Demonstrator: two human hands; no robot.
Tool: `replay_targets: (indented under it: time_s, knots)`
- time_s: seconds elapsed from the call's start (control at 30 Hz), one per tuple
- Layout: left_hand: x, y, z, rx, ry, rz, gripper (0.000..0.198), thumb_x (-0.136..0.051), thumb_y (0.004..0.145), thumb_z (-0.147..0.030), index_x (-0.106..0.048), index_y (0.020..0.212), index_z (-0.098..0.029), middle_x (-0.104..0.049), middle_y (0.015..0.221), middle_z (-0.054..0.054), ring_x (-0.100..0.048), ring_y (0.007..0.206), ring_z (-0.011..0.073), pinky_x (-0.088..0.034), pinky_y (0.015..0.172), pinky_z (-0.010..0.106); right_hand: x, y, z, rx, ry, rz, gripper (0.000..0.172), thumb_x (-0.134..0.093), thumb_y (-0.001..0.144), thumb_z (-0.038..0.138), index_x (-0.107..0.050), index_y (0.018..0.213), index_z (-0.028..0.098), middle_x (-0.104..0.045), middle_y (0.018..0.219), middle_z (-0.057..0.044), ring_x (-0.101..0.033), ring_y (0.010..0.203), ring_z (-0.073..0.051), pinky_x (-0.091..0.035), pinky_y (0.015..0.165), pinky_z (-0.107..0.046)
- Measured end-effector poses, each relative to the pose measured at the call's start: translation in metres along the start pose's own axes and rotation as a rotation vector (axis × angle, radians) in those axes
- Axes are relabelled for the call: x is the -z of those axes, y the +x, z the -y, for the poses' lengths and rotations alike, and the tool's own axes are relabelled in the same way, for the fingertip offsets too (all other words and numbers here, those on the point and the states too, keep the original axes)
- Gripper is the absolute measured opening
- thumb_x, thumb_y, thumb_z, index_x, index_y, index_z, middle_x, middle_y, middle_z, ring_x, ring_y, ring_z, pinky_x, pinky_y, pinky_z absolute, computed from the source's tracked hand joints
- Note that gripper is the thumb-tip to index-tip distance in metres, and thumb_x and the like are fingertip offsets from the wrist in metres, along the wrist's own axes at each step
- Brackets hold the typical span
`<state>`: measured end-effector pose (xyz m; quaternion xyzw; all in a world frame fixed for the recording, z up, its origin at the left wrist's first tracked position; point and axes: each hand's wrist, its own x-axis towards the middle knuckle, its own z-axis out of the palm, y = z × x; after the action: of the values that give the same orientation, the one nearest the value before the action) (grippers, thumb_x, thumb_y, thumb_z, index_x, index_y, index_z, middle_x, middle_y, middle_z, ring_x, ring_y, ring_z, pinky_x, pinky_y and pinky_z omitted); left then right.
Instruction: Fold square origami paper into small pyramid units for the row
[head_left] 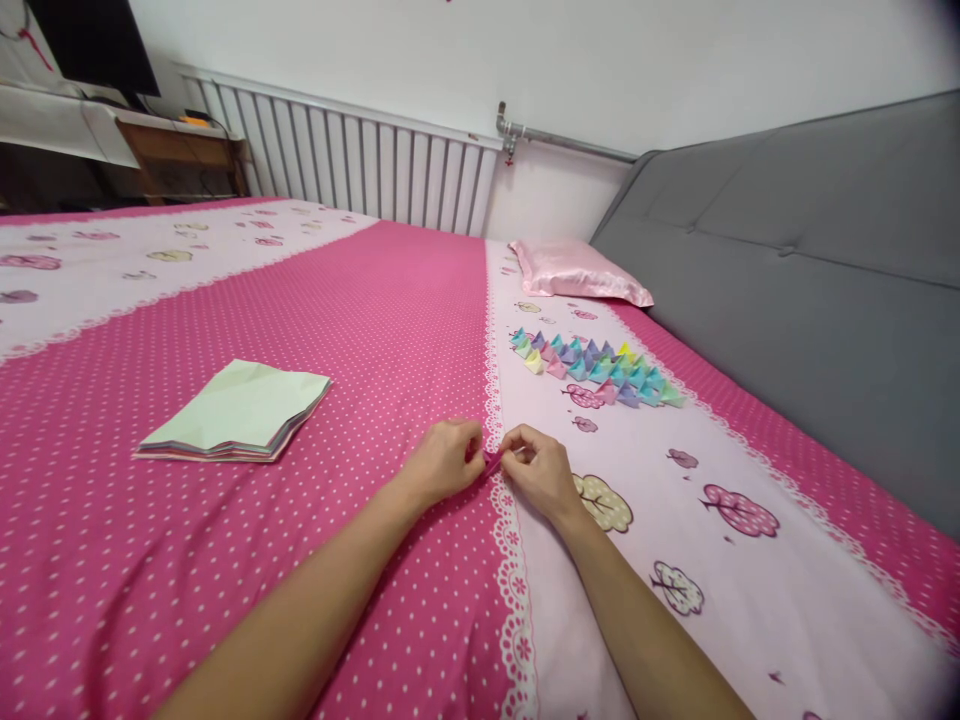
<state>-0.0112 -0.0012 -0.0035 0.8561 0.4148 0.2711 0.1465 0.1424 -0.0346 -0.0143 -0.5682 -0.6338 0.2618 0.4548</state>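
Far left on the bed (pixel 375 330): paper stack (pixel 236 412), pale green sheet on top, edges roughly squared, well apart from the hands.

Left hand (pixel 442 462): knuckles up, fingers curled, grip closed on the left end of a pink piece (pixel 493 463). The piece is small and narrow, mostly hidden between the fingertips. It sits low over the lace seam of the bedspread; cannot tell whether it touches the cloth.

Right hand (pixel 541 472): thumb and forefinger pinched on the right end of the same piece.

Right of the hands and further up the bed: folded shapes (pixel 592 368), pastel, packed in a touching row. Beyond them a pillow (pixel 577 270), with the headboard (pixel 787 280) along the right.

Judgement: the step looks like a crease in the pink piece. To do it well, match the edges before pressing and pinch evenly from both ends, then run a nail along the fold. The bed is soft, so the crease is better set between the fingers than against the bedding.
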Motion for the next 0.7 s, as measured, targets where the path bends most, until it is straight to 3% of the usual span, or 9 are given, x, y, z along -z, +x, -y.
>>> replay_targets:
  time_s: [0.17, 0.3, 0.43, 0.7]
  knots:
    - [-0.001, 0.001, 0.005, 0.062, -0.077, -0.025, 0.010, -0.047, 0.066, -0.010, -0.053, 0.069, -0.018, -0.058, 0.067, 0.000, -0.053, 0.061, 0.0124, -0.039, 0.058, 0.022, 0.002, 0.000, 0.001, 0.025, -0.068, 0.001, 0.014, -0.046, 0.065, 0.016, -0.060, 0.067, 0.018, -0.058, 0.054, 0.002, -0.050, 0.045, -0.010, -0.038, 0.046, -0.019]
    - [0.001, 0.001, 0.007, 0.001, -0.075, 0.000, 0.015, -0.044, 0.065, -0.007, -0.055, 0.062, -0.017, -0.058, 0.068, 0.002, -0.053, 0.066, 0.0133, -0.042, 0.063, 0.023, 0.004, 0.000, 0.003, 0.165, -0.217, -0.006, 0.018, -0.046, 0.066, 0.012, -0.063, 0.062, 0.018, -0.060, 0.064, 0.000, -0.051, 0.053, -0.010, -0.040, 0.054, -0.021]
    - [0.005, 0.000, 0.003, -0.008, -0.034, 0.061, 0.022, -0.041, 0.073, -0.012, -0.061, 0.062, -0.016, -0.060, 0.083, 0.006, -0.055, 0.076, 0.0149, -0.043, 0.074, 0.026, 0.006, -0.002, 0.005, 0.252, -0.342, 0.031, 0.023, -0.046, 0.069, 0.010, -0.068, 0.065, 0.019, -0.059, 0.068, -0.002, -0.053, 0.060, -0.012, -0.041, 0.059, -0.022]
    - [0.007, -0.004, 0.001, -0.029, 0.005, 0.165, 0.023, -0.044, 0.074, -0.020, -0.067, 0.070, -0.018, -0.057, 0.095, 0.006, -0.055, 0.083, 0.0177, -0.043, 0.077, 0.028, 0.013, -0.004, 0.009, 0.246, -0.523, 0.150, 0.029, -0.047, 0.074, 0.014, -0.071, 0.080, 0.028, -0.057, 0.076, -0.001, -0.053, 0.066, -0.012, -0.039, 0.061, -0.023]
